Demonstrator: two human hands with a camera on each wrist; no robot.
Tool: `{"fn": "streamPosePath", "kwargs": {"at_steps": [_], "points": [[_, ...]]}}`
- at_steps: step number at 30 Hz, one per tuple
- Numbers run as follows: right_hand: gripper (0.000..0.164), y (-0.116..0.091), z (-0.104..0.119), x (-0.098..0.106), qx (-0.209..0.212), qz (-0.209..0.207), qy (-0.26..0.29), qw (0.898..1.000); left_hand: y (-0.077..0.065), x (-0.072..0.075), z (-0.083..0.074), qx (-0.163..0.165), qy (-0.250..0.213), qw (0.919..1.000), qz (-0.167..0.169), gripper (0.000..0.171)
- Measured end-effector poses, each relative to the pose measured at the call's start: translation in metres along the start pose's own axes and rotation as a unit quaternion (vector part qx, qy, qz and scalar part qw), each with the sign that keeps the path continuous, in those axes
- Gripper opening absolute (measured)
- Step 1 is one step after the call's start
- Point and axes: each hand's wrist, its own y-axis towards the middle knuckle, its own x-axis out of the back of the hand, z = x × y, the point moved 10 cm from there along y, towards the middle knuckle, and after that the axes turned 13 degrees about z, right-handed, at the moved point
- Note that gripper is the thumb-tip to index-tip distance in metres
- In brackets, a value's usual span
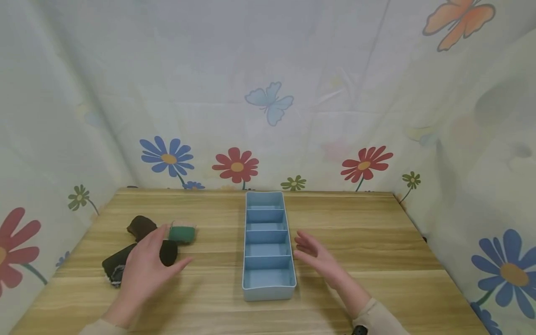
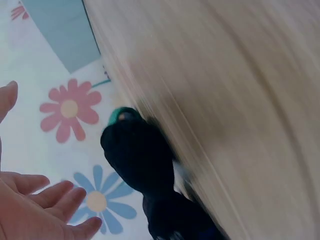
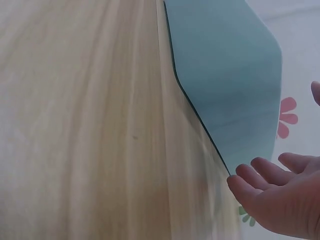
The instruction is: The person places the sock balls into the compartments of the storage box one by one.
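My left hand [image 1: 144, 270] hovers over a small group of rolled cloth bundles at the left, thumb spread away from its fingers and nothing in its grasp. Partly behind it lies a black bundle [image 1: 115, 259]; a dark brown bundle [image 1: 139, 227] and a green bundle [image 1: 182, 234] sit farther back. The left wrist view has the black cloth [image 2: 137, 155] beside the loosely bent fingers [image 2: 60, 197]. A light blue divided box [image 1: 269, 293] stands lengthwise at mid-table. Just right of it, my right hand [image 1: 320, 260] holds nothing, its fingertips close to the box's side wall [image 3: 230, 75].
Several compartments in a row make up the box, and no contents show in them. Beneath everything is a wood-grain table [image 1: 356, 223]. A white curtain [image 1: 201, 70] printed with flowers and butterflies rises along the back and both sides.
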Motion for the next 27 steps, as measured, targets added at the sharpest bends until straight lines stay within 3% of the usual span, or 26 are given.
{"fn": "streamPosePath", "kwargs": {"at_steps": [8, 27], "points": [[0.071, 0.004, -0.001, -0.007, 0.006, 0.013, 0.014, 1.0, -0.006, 0.006, 0.027, 0.023, -0.056, 0.9979, 0.024, 0.105], [0.076, 0.009, -0.004, -0.013, 0.011, 0.038, 0.053, 0.998, -0.026, 0.021, 0.107, 0.083, -0.081, 0.9901, 0.079, 0.105]]}}
